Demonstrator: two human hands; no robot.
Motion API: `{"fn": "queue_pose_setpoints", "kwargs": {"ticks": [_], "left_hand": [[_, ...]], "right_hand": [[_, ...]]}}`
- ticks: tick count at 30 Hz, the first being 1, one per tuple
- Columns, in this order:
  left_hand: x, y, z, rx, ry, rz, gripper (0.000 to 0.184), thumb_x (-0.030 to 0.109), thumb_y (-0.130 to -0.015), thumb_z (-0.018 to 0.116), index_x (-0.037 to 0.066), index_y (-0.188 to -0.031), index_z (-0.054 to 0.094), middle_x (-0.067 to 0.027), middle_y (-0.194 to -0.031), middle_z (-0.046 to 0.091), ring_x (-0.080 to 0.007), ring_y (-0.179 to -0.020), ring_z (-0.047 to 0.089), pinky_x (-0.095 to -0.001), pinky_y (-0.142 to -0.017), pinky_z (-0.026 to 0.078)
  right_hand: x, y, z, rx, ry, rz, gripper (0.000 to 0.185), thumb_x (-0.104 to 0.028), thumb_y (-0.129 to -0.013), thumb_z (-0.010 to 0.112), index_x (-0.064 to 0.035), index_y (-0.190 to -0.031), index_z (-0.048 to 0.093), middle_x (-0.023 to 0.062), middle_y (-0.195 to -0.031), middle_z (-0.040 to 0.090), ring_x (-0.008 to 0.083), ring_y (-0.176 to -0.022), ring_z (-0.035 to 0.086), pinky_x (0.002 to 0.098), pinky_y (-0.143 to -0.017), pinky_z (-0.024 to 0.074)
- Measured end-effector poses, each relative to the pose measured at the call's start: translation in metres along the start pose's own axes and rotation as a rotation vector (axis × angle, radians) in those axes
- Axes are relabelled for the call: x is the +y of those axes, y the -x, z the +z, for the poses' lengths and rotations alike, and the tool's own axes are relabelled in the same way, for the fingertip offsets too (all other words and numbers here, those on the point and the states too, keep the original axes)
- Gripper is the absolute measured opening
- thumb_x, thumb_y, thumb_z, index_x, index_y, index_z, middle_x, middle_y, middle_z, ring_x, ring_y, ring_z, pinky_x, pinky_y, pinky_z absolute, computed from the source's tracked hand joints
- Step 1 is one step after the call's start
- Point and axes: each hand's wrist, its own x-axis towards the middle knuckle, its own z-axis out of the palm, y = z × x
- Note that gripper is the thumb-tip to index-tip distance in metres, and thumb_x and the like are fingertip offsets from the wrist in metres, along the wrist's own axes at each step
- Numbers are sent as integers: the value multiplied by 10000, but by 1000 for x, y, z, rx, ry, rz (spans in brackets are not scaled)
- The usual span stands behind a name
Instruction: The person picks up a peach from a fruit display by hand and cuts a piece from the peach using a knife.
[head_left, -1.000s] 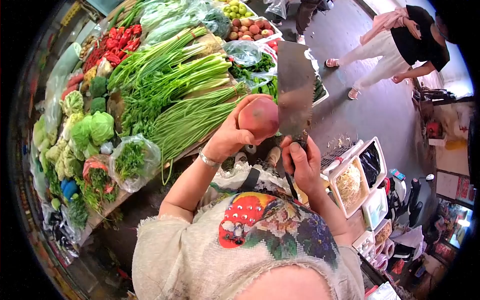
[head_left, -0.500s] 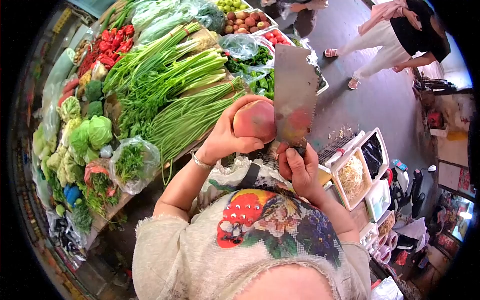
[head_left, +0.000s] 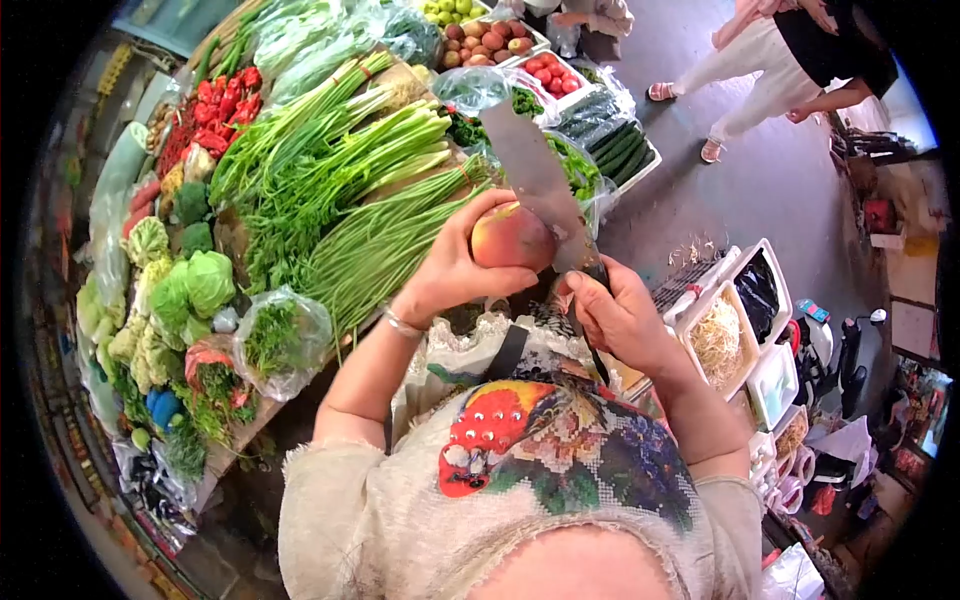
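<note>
My left hand (head_left: 442, 268) is wrapped round a large red-and-yellow peach (head_left: 512, 240), thumb below and fingers behind it. A small pale spot shows at the peach's top edge. In my right hand (head_left: 622, 312) is a broad-bladed cleaver (head_left: 535, 160), its dark handle partly hidden by the fingers. The blade rises up and to the left, overlapping the peach's right side. I cannot tell how deep, if at all, its edge sits in the skin. My right thumb lies close to the blade's lower end.
Green stalks (head_left: 350, 180), red peppers (head_left: 222, 102) and lettuce (head_left: 190, 285) cover the stall at left. Cucumbers (head_left: 620, 150) and tomatoes (head_left: 550, 75) lie beyond the blade. A bin of bean sprouts (head_left: 715, 335) stands at right. Another person (head_left: 770, 80) is in the aisle.
The cleaver has tilted from nearly upright to leaning left, its blade now across the peach's right side. My right hand has turned and shifted slightly right. The peach has rotated, showing more yellow.
</note>
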Motion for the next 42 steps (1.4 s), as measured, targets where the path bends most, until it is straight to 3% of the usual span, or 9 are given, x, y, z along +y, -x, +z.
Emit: {"fn": "queue_pose_setpoints", "kwargs": {"ticks": [1, 4, 5, 9, 13, 16, 23, 25, 42], "left_hand": [[-11, -5, 1, 12, 57, 13, 870, 141, -607, 866, 34, -1360, 443, -74, -1217, 594, -180, -1103, 594, -334, -999, 461], [-33, 2, 17, -17, 685, -90, 873, 294, -638, 868, 66, -1361, 435, -57, -1138, 594, -129, -848, 613, -260, -619, 495], [-32, -2, 21, 11, 633, -13, 785, 166, -685, 843, 89, -1348, 430, -71, -1087, 602, -126, -752, 597, -227, -544, 466], [-26, -4, 20, 3, 480, 72, 781, 176, -693, 848, 87, -1346, 429, -80, -1086, 608, -134, -729, 610, -229, -550, 472], [-21, -6, 18, -3, 440, 143, 889, 101, -650, 874, 78, -1406, 408, -97, -1158, 618, -206, -902, 671, -310, -811, 556], [-22, -3, 19, 30, 265, 181, 885, 101, -630, 877, 63, -1393, 429, -83, -1154, 620, -172, -972, 646, -306, -866, 532], [-7, 7, 19, 105, 127, 185, 858, 122, -602, 871, 41, -1355, 467, -70, -1149, 623, -154, -1033, 620, -312, -926, 499], [-4, 10, 15, 165, -236, 343, 847, 141, -589, 880, 27, -1329, 485, -79, -1181, 609, -161, -1051, 611, -320, -939, 489], [-8, 29, 15, 214, -329, 459, 816, 230, -574, 904, 11, -1261, 524, -105, -1289, 539, -198, -1103, 593, -341, -939, 501]], "right_hand": [[14, -8, 4, 87, 57, -118, 196, -247, -1007, 529, -57, -1031, 571, -83, -665, 448, 15, -579, 380, 207, -487, 308], [39, -9, 15, 113, -283, -246, 195, -244, -1013, 531, -54, -1003, 576, -70, -638, 441, 26, -554, 381, 208, -497, 302], [43, -10, 15, 113, -336, -319, 181, -218, -1001, 552, -38, -1007, 570, -41, -668, 487, 58, -572, 439, 230, -507, 349], [33, -3, 14, 261, 474, -569, 176, -118, -919, 656, -28, -1041, 566, 91, -756, 618, 190, -635, 610, 320, -575, 480], [21, -1, 6, 229, 723, -718, 262, -92, -857, 702, -33, -1070, 561, 174, -843, 632, 360, -728, 643, 376, -622, 509], [12, 2, 3, 229, 846, -743, 229, -57, -889, 655, -22, -1091, 553, 176, -832, 632, 345, -694, 642, 346, -606, 492], [10, 7, 5, 203, 926, -703, 304, -82, -834, 693, -23, -1090, 540, 176, -907, 645, 384, -783, 650, 425, -630, 523], [8, 12, 8, 191, 917, -692, 307, -83, -832, 692, -23, -1092, 539, 175, -904, 645, 384, -778, 648, 427, -628, 522], [1, 19, 25, 141, 937, -498, 262, -121, -844, 664, -44, -1013, 479, 176, -842, 617, 414, -751, 625, 469, -601, 503]]}}
